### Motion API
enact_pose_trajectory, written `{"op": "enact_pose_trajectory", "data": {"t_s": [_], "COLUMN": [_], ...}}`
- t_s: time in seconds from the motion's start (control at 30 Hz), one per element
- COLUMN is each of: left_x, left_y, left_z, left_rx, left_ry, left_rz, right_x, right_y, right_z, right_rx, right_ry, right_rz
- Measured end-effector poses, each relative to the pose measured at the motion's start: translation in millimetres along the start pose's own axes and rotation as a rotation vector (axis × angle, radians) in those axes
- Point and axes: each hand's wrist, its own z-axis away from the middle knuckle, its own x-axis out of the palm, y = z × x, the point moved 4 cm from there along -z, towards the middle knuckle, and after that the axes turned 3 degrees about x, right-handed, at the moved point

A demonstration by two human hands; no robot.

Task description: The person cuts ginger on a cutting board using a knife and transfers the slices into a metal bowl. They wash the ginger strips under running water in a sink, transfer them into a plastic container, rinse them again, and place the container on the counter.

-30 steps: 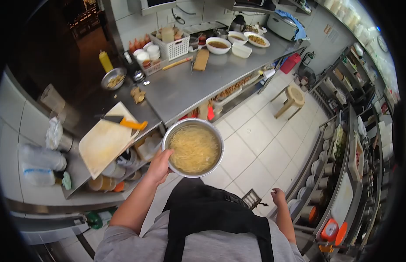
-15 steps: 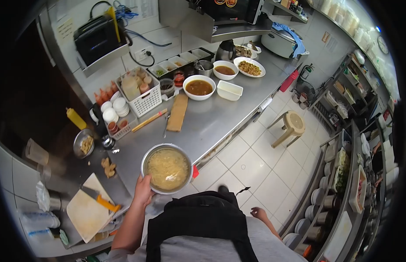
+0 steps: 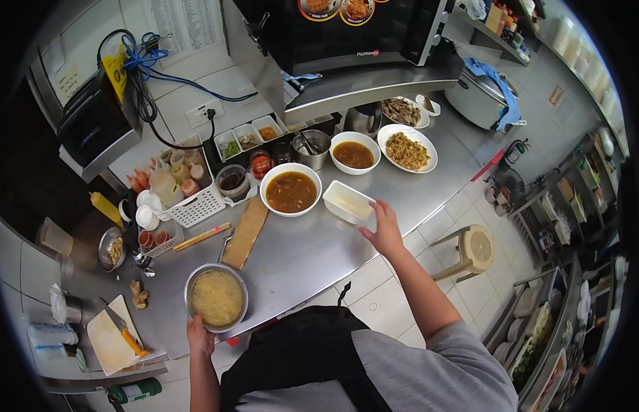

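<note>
- The left hand pinches the rim of a round silver metal bowl, its thumb over the edge; the fingers beneath are mostly hidden.
- The round silver metal bowl holds thin pale-yellow strands and is at the front edge of the grey stainless-steel counter; whether it rests there or hangs just above, I cannot tell.
- The right hand is spread, thumb apart from the fingers, at the near right corner of a white rectangular plastic tub; I cannot tell whether the fingertips touch it.
- The white rectangular plastic tub stands on the counter, just beside the nearer of 2 round white bowls of brown soup, 1 in front and 1 behind.
- Right of the rear soup bowl is 1 white oval plate of brown fried rice.
- A long flat brown piece lies between the metal bowl and the nearer soup bowl.
- Far left, 1 orange-handled knife lies on a pale cutting board, near knobbly tan root pieces.
</note>
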Motion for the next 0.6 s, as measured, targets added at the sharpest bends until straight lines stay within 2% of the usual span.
{"op": "enact_pose_trajectory", "data": {"t_s": [0.17,0.37,0.47,0.5,0.57,0.6], "left_x": [-5,10,3,10,25,11], "left_y": [-19,-17,-17,-9,15,18], "left_z": [-4,11,10,15,29,22], "left_rx": [-0.019,0.053,0.02,0.015,0.064,0.317], "left_ry": [0.04,0.202,0.144,0.171,0.328,0.394], "left_rz": [-0.02,-0.001,-0.169,-0.168,-0.394,-0.68], "right_x": [28,52,47,46,43,42], "right_y": [-15,-12,-30,-36,-46,-52], "right_z": [-57,-69,-55,-49,-35,-26], "right_rx": [0.087,0.106,0.007,-0.007,-0.057,-0.071], "right_ry": [-0.32,-0.382,-0.392,-0.413,-0.454,-0.475], "right_rz": [0.224,0.187,0.162,0.155,0.129,0.12]}}
